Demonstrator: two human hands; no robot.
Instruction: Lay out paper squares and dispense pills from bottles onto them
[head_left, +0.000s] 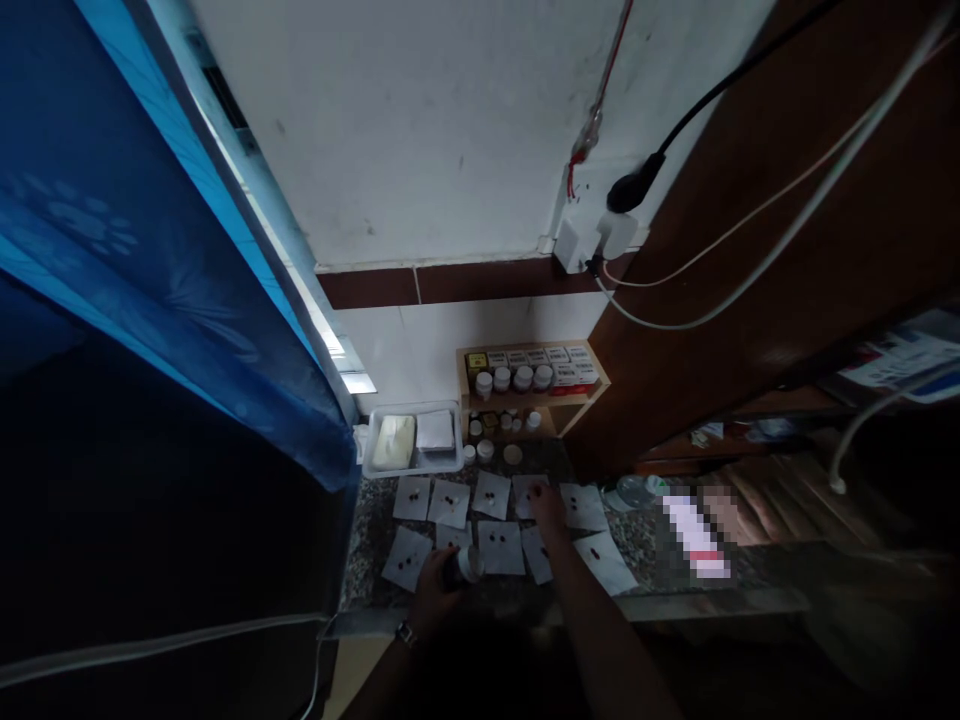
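Square white papers [501, 548] lie in two rough rows on a speckled stone counter [367, 560], with small dark red or brown pills on them. Near the front row, my left hand [433, 588] is wrapped round a dark pill bottle [462, 568] with a white end, tilted to the right. My right hand [550, 512] reaches over the back row, its fingertips brought together at a paper [524, 486] there. Whatever sits between those fingertips is too small and dark to make out. Part of a front-row paper [535, 550] is covered by my right forearm.
Behind the papers stands a wooden shelf [600, 381] with medicine boxes and white-capped bottles [523, 378]. A clear plastic tray [365, 462] holds a pale yellow bundle and white paper. A clear bottle [634, 491] lies to the right. Cables [694, 325] hang from the wall socket.
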